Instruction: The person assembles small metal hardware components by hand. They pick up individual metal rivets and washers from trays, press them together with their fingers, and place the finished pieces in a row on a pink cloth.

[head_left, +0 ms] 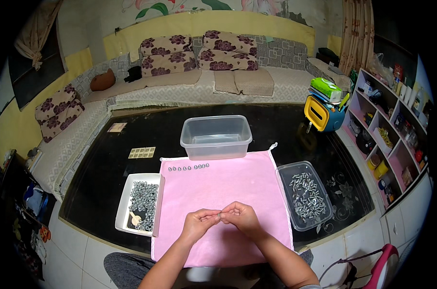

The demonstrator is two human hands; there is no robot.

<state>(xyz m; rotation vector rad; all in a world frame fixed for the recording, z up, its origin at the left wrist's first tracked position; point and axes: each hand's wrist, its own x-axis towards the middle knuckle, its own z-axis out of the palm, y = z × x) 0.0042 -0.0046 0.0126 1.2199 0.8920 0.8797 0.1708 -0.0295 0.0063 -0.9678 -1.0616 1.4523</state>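
left hand (198,224) + right hand (241,215): both pinching one small bolt (220,215) between fingertips, meeting over pink cloth (228,183) | nuts tray (124,202) left, bolts tray (287,168) right, within reach

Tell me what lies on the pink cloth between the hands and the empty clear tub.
In the head view, a short row of small assembled metal pieces lies near the cloth's far edge, between the hands and the clear tub. The rest of the pink cloth there is bare.
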